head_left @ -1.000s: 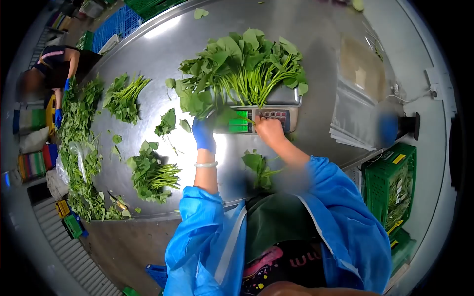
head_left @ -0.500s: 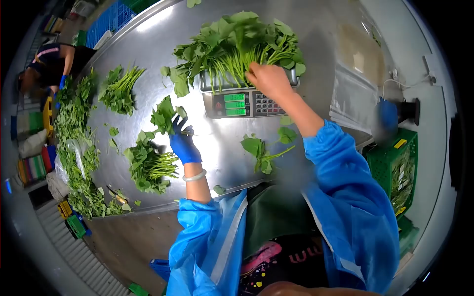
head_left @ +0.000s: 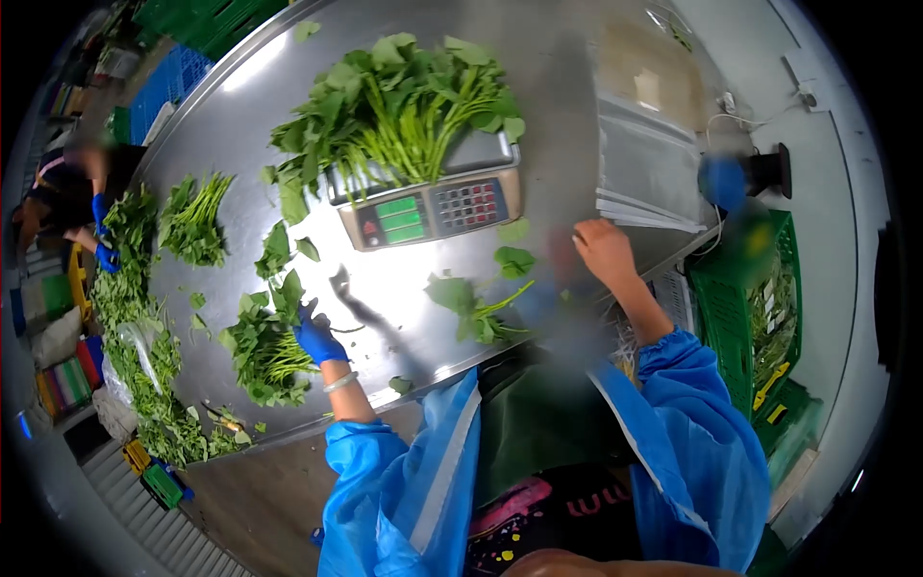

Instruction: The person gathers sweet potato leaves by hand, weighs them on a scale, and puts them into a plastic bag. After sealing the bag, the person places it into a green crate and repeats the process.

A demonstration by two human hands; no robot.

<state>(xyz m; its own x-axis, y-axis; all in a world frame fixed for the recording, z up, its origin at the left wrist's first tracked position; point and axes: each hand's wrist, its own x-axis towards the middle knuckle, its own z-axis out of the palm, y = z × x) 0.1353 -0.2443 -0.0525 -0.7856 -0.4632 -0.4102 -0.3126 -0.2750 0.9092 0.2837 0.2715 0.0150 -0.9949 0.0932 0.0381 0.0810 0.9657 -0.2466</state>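
Note:
My left hand (head_left: 317, 338), in a blue glove, is closed at the stem end of a small bunch of leafy greens (head_left: 258, 354) on the metal table; its fingertips are partly hidden among the leaves. Loose leaves (head_left: 274, 252) lie just above it. My bare right hand (head_left: 608, 252) hovers near the table's right side, fingers curled together, with nothing visible in them. A large bundle of leafy greens (head_left: 404, 115) rests on a digital scale (head_left: 437, 213), whose green displays are lit. A loose sprig (head_left: 481, 313) lies between my hands.
Clear plastic bags (head_left: 646, 163) lie at the table's right. Green crates (head_left: 726, 322) stand beyond that edge. Another bunch (head_left: 194, 219) and a long heap of greens (head_left: 144, 327) lie to the left, where a person's blue-gloved hands (head_left: 104, 258) work.
My right hand has left the greens on the scale and moved right and down. My left hand has moved down-left to the small bunch. The view has shifted.

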